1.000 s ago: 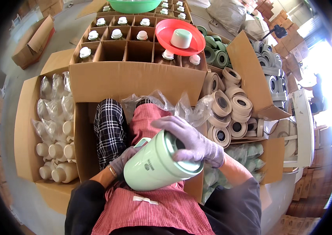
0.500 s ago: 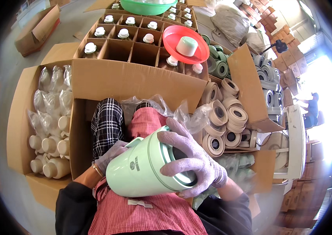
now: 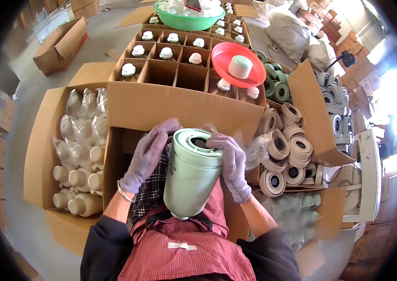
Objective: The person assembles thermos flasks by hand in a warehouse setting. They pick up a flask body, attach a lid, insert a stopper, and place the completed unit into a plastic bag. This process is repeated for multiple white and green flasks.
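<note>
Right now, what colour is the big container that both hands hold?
The container is pale mint green, with a paler top; the head view shows it best.

Pale mint-green canister. Lilac gloves on left hand and right hand. Red-and-white checked apron; black-and-white plaid trousers. Brown cardboard boxes. Cream bottles in clear bags. Red basin, bright green basin. Beige rings, dark green rings.
</note>
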A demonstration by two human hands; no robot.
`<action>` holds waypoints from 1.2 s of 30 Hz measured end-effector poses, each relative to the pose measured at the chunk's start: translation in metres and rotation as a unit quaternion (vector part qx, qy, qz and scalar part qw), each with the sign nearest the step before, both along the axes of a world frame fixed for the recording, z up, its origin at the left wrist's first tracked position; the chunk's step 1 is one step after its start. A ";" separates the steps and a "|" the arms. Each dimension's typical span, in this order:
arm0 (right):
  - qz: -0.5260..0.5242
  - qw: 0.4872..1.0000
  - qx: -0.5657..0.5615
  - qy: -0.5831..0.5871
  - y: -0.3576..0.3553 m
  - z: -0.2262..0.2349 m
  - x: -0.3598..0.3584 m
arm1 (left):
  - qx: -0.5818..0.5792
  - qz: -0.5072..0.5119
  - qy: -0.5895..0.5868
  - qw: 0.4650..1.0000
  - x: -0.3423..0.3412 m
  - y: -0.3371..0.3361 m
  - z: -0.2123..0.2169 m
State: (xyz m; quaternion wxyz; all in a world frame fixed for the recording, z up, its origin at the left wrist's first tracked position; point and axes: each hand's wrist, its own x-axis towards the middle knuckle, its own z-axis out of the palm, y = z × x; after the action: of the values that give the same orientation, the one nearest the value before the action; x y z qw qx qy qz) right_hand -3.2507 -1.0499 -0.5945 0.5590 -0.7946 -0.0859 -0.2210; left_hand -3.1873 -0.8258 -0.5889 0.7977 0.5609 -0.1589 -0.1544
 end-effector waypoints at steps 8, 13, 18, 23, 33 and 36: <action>0.058 0.970 0.016 0.236 0.017 0.013 0.003 | -0.076 -0.173 0.179 0.966 0.029 -0.029 -0.074; 0.159 0.958 0.134 0.198 -0.007 -0.033 0.024 | 0.222 0.074 -0.159 0.959 -0.022 -0.023 -0.039; 0.280 0.922 0.237 0.126 -0.023 -0.078 0.044 | 0.446 0.136 -0.389 0.794 -0.059 -0.030 0.003; 0.071 0.980 0.028 0.181 -0.009 -0.016 0.029 | 0.185 -0.033 -0.117 0.975 0.020 -0.005 -0.028; 0.210 0.952 0.193 0.111 -0.016 -0.086 0.032 | 0.388 0.075 -0.356 0.847 -0.052 -0.021 -0.008; 0.183 0.945 0.220 0.160 -0.012 -0.086 0.030 | 0.393 0.079 -0.310 0.862 -0.058 -0.023 0.003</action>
State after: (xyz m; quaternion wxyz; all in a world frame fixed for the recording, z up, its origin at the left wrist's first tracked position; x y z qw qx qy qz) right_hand -3.2211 -1.0618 -0.6806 0.7572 -0.6472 -0.0884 0.0013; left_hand -3.2453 -0.8486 -0.5856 0.4302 0.8576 -0.2787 0.0416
